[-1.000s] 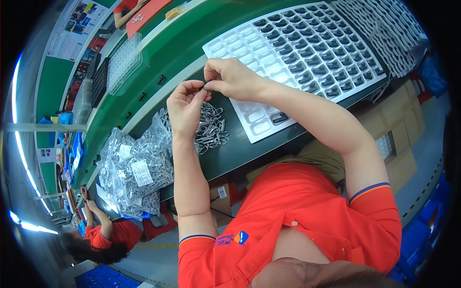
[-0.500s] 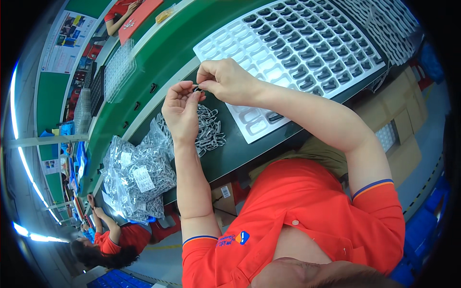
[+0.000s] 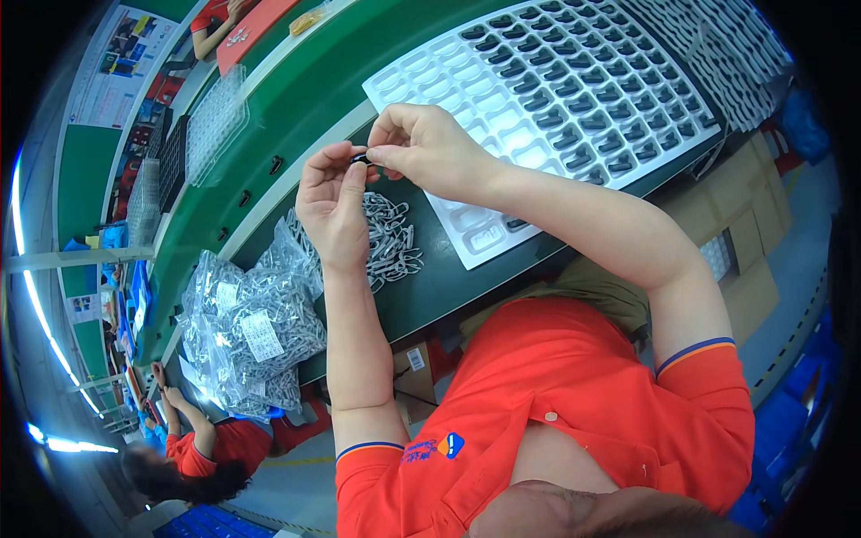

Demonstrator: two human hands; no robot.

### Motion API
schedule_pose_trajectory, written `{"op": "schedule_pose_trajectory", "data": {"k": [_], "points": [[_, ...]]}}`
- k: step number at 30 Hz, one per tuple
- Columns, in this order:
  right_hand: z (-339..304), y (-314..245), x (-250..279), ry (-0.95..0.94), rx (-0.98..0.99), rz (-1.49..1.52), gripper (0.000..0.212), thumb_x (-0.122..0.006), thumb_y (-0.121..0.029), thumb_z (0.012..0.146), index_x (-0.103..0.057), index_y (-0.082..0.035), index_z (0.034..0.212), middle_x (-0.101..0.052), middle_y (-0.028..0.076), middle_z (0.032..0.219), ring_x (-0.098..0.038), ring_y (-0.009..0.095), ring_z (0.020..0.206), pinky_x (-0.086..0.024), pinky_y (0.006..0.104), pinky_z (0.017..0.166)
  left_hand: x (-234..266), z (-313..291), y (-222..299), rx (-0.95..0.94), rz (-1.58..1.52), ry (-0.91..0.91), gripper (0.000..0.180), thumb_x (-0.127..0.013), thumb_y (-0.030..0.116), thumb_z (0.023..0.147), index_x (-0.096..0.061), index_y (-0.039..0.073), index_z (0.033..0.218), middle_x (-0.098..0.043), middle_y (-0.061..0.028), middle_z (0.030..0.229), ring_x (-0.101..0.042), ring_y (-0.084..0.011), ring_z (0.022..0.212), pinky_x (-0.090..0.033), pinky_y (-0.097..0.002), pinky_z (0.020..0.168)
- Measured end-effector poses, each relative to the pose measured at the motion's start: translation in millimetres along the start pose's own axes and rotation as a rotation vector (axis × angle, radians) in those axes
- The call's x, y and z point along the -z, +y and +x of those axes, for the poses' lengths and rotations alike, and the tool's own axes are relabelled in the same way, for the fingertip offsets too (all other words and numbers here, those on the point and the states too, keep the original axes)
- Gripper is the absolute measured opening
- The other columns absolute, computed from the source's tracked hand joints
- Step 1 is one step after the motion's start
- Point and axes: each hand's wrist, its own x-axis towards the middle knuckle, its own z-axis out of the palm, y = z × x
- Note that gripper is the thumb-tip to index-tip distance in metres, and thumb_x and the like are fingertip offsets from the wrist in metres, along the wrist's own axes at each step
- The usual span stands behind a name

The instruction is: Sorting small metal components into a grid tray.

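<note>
Between the fingertips of both hands, above the dark bench edge, is a small black part (image 3: 360, 159); its exact kind is too small to make out. My left hand (image 3: 330, 202) pinches it from the left, palm turned up. From the right, my right hand (image 3: 429, 148) grips its other side with thumb and fingers. Below the hands lies a loose pile of grey loop-shaped pieces (image 3: 392, 240). The white moulded tray (image 3: 456, 235) reaches close to my right wrist, and many of its pockets hold black parts (image 3: 565, 139).
Clear plastic bags (image 3: 256, 327) full of grey pieces sit left of the pile. Beyond them runs a green conveyor belt (image 3: 305, 117) carrying spaced black parts (image 3: 275, 165). Stacked trays (image 3: 726, 54) stand far right, above a cardboard box (image 3: 744, 215). Other people work along the line.
The black part shows more clearly between my fingertips, and my hands have shifted slightly. The black parts on the belt have changed position a little, and the view has turned slightly.
</note>
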Motion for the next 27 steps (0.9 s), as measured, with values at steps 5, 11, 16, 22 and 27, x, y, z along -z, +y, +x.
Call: {"op": "schedule_pose_trajectory", "data": {"k": [5,11,16,22,27], "points": [[-5,-2,1,-0.024,-0.096,0.282,0.008,-0.066,-0.006,0.090,-0.065,0.001,0.093,-0.066,0.006,0.082,-0.063,0.012,0.075,-0.050,0.0278,0.067,10,0,-6,0.001,-0.115,-0.028,0.030,-0.067,-0.011,0.086,-0.060,-0.005,0.115,-0.067,-0.0140,0.108,-0.064,-0.0161,0.093,-0.054,-0.0281,0.085],[-8,1,5,0.040,0.418,-0.200,0.006,-0.066,-0.005,0.088,-0.065,0.001,0.090,-0.064,0.008,0.081,-0.062,0.018,0.074,-0.048,0.0308,0.066,8,-2,-7,-0.068,-0.074,0.025,0.031,-0.069,-0.013,0.084,-0.061,-0.005,0.113,-0.069,-0.0140,0.106,-0.066,-0.0172,0.096,-0.055,-0.0290,0.087],[-9,1,10,-0.048,0.315,-0.258,0.010,-0.067,-0.008,0.084,-0.069,0.002,0.086,-0.067,0.015,0.083,-0.066,0.030,0.074,-0.052,0.0371,0.070,10,-3,-6,0.014,-0.113,-0.010,0.030,-0.069,-0.014,0.082,-0.064,-0.005,0.111,-0.070,-0.0139,0.103,-0.067,-0.0179,0.094,-0.057,-0.0294,0.085],[-8,2,12,-0.084,0.318,-0.223,0.007,-0.067,-0.005,0.086,-0.068,0.002,0.089,-0.065,0.011,0.081,-0.062,0.022,0.072,-0.049,0.0315,0.066,7,-2,0,0.031,-0.033,-0.020,0.032,-0.071,-0.015,0.081,-0.068,-0.005,0.111,-0.070,-0.0116,0.100,-0.067,-0.0165,0.091,-0.058,-0.0295,0.082],[-12,3,6,-0.050,0.318,-0.090,0.008,-0.066,-0.005,0.090,-0.066,0.003,0.088,-0.065,0.007,0.081,-0.059,0.014,0.071,-0.047,0.0275,0.066,14,-1,-1,-0.034,0.002,-0.013,0.036,-0.072,-0.016,0.078,-0.070,-0.004,0.112,-0.068,-0.0085,0.096,-0.066,-0.0155,0.089,-0.059,-0.0291,0.080]]}}
